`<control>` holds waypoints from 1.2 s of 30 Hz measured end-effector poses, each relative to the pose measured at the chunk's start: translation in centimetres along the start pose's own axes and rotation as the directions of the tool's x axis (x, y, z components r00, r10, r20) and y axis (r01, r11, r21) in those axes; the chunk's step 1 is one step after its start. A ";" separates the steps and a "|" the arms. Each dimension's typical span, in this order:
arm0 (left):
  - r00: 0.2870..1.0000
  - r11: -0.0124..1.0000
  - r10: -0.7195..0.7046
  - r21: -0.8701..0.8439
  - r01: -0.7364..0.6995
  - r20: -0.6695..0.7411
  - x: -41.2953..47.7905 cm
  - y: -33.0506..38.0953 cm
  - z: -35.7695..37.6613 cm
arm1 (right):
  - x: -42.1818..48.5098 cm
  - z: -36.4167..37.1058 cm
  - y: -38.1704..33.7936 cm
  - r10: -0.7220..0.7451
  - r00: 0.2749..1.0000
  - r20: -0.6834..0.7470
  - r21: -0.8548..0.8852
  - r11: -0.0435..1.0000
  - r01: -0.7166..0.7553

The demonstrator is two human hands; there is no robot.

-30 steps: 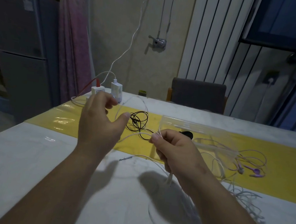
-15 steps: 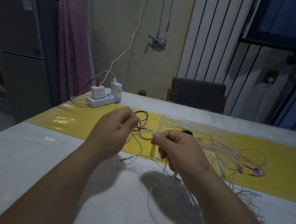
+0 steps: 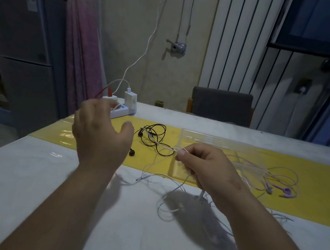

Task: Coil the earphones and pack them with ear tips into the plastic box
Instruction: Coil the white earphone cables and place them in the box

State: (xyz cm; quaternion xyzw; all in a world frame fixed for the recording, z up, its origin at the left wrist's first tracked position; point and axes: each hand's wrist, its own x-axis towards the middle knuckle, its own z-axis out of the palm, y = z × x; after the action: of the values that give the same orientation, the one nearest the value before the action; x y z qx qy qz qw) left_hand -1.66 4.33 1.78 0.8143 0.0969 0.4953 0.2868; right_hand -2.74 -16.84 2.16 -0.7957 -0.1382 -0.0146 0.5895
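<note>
I see black earphones tangled on the yellow mat near a power strip, with purple earphones far right. The clear plastic box sits partly behind the right hand, which pinches the white earphones; their thin loops trail over the white table. The left hand is raised and blurred, thumb spread, gripping nothing. A grey chair stands beyond.

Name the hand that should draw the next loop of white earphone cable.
Left. The right hand pinches the white cable and anchors it. The left hand hovers open beside it, apparently free to pull the slack lying on the table.
</note>
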 end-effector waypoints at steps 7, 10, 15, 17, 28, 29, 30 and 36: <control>0.931 0.891 0.352 -0.271 -0.366 -0.099 -1.0 1.6 -0.2 | 0.1 0.5 0.4 0.001 0.999 -0.037 -0.033 0.999 -0.002; 0.915 0.885 0.307 -0.276 -0.376 -0.263 -1.2 1.4 -0.4 | 0.1 0.6 0.4 0.002 0.999 -0.046 -0.007 1.000 -0.003; 0.869 0.855 0.383 -0.238 -0.462 -0.312 -0.9 1.4 -0.8 | 0.1 0.7 0.4 -0.004 0.999 -0.044 0.019 1.000 0.004; 0.871 0.818 0.447 -0.299 -0.491 -0.205 -0.9 1.5 -0.7 | 0.1 0.7 0.4 -0.004 0.999 -0.034 0.024 1.000 0.005; 0.735 0.804 0.593 -0.273 -0.528 0.328 -1.4 1.0 1.3 | 0.2 0.6 0.4 0.035 0.999 0.004 0.120 0.992 -0.035; 0.736 0.803 0.596 -0.270 -0.532 0.321 -1.4 1.0 1.3 | 0.1 0.6 0.3 0.041 0.999 0.010 0.128 0.991 -0.041; 0.745 0.806 0.591 -0.260 -0.531 0.309 -1.4 1.0 1.4 | 0.1 0.6 0.2 0.045 0.999 0.017 0.130 0.990 -0.047; 0.977 0.967 0.202 -0.173 -0.189 0.065 -0.7 0.3 1.4 | 0.1 -0.1 -0.4 0.114 0.993 0.032 0.158 0.980 -0.118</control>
State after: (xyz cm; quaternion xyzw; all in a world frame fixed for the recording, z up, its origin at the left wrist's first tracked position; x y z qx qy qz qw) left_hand -0.86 3.27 0.97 0.8129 -0.0374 0.4935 0.3071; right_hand -2.78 -16.76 2.59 -0.7527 -0.0991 0.0403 0.6497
